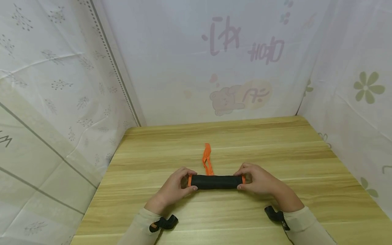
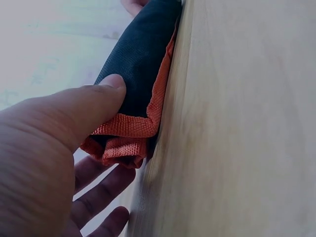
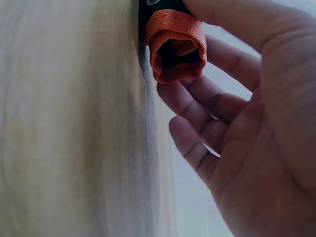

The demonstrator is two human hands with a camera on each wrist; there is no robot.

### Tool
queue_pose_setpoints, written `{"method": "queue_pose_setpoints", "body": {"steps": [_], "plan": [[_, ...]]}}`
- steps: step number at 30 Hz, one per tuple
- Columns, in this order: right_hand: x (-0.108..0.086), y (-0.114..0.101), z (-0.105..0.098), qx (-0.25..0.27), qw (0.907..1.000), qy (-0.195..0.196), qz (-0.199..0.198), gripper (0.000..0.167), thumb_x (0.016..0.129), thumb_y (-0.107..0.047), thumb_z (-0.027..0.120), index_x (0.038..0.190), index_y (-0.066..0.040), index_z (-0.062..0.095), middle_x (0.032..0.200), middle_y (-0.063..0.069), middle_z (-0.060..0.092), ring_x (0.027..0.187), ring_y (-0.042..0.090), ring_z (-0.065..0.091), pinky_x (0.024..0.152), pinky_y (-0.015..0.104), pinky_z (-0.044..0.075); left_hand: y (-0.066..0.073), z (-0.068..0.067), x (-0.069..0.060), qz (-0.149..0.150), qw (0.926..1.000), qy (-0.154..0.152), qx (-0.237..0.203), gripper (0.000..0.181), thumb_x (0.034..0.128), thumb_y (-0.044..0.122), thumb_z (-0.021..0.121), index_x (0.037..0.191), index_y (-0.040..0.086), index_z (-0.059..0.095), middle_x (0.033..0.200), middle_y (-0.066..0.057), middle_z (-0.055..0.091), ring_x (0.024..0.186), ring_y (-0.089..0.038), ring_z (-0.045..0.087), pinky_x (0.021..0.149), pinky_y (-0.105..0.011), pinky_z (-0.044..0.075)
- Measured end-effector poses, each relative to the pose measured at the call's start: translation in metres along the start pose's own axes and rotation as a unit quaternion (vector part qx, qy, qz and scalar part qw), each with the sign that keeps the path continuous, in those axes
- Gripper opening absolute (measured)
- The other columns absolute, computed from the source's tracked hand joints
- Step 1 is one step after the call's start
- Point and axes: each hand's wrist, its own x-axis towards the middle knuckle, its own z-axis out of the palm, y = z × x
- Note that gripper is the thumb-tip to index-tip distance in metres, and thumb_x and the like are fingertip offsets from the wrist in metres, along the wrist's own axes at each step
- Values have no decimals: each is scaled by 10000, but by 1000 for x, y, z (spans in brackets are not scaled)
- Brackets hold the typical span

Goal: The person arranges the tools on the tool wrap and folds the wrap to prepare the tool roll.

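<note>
A black cloth roll with orange edging lies crosswise on the wooden table, in front of the person. At its left end the left hand grips it between thumb and fingers. The right hand holds the opposite end the same way. From the roll's far side an orange strap stretches away over the tabletop. In the left wrist view, the thumb presses the black cloth just above its folded orange end. The right wrist view shows the other orange-edged end coiled, with a dark hollow inside.
The wood-grain table reaches a pale printed curtain at the back. More patterned fabric hangs on the left and right sides. Black wrist mounts protrude from both sleeves.
</note>
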Motion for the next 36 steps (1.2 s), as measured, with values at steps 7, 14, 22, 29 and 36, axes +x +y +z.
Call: {"method": "queue_pose_setpoints", "body": {"steps": [7,14,22,29,36], "plan": [[1,2,1,34,9998,-197,56,365,889,-326,873,1231,-250,770,1055,-163,617,858,114,549,744,292,492,4,-1,1,-35,10000,-26,-77,496,886,239,874,1317,106,669,1198,93,640,1059,-93,627,954,-368,542],[1,0,0,34,9997,-221,33,368,894,-306,870,1238,-228,766,1056,-160,619,890,111,555,770,304,488,0,0,1,-124,9998,-135,-113,510,888,240,875,1334,127,655,1217,96,641,1101,-82,626,1008,-379,518],[2,1,0,-40,9995,-317,36,427,891,-341,868,1279,-212,744,1076,-153,616,892,129,555,762,310,471,0,-2,0,-168,9997,-181,49,573,875,277,887,1367,119,640,1256,73,641,1165,-103,605,1062,-437,479],[1,1,-4,-246,9988,-424,29,543,882,-361,874,1344,-136,700,1092,-128,596,864,133,541,742,313,470,8,-4,1,-459,9974,-510,233,752,855,308,906,1496,168,536,1423,16,572,1307,-182,551,1110,-464,441],[-9,-1,-12,-334,9981,-333,400,708,909,-536,794,1467,-142,604,1385,-20,563,1276,261,558,1020,545,486,15,-16,-1,-555,9932,-865,547,899,872,469,860,1601,193,411,1539,-11,468,1414,-281,457,1130,-534,406]]}}
